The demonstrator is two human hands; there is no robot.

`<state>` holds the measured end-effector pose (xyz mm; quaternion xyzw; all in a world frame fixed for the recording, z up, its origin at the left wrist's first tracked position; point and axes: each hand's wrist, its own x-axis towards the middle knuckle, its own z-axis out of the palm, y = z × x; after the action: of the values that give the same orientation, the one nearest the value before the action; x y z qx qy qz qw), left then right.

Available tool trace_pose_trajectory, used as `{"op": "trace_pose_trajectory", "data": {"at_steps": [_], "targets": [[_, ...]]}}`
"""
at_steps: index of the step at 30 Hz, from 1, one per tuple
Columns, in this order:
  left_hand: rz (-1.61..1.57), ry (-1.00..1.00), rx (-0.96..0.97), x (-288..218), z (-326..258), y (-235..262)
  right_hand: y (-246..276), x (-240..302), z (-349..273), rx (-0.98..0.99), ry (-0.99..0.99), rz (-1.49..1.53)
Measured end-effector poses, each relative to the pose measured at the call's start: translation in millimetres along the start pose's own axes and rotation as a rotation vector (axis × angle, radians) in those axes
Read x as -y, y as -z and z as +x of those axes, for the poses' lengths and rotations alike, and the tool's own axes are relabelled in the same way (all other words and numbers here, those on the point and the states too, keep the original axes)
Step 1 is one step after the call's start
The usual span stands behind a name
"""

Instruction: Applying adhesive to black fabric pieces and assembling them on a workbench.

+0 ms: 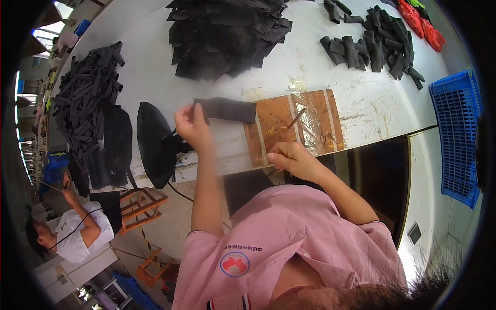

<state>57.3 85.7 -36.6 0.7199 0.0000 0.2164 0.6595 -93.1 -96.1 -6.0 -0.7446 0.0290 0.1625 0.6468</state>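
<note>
One left hand [192, 126] pinching one black strip [230, 109], one right hand [295, 160] curled, hold unclear, one brown board [275, 112]

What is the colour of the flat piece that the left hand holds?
The flat piece is black; the head view shows it best.

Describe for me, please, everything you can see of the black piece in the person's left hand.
The black piece is a flat, roughly oblong strip, matte and fabric-like. It stretches left to right, its upper edge gently uneven. The left hand grips its left end, thumb on top; its right end appears to overlap the brown board. Its underside is hidden.
</note>
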Motion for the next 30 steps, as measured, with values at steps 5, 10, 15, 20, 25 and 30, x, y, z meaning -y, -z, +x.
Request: {"op": "trace_pose_trajectory", "data": {"at_steps": [5, 10, 15, 20, 25, 30], "targets": [[-0.448, 0.2, -0.103, -53, -18, 16, -27, 23, 20, -0.115, 0.03, -0.057], [-1.006, 0.709, 0.063, -69, -49, 24, -41, 22, 26, -0.294, 0.212, 0.338], [-1.189, 1.041, 0.247, -59, -97, 16, -42, 22, 25, -0.292, 0.147, 0.716], [-0.574, 0.729, 0.302, -73, -88, 23, -7, 18, 12, -0.299, 0.305, -0.134], [0.039, 0.134, 0.903, -107, -53, 17, 16, 45, -1, -0.036, 0.35, -0.338], [0.152, 0.091, 1.265, -131, -42, 11, 27, 44, 5, 0.188, 0.33, -0.433]]}}
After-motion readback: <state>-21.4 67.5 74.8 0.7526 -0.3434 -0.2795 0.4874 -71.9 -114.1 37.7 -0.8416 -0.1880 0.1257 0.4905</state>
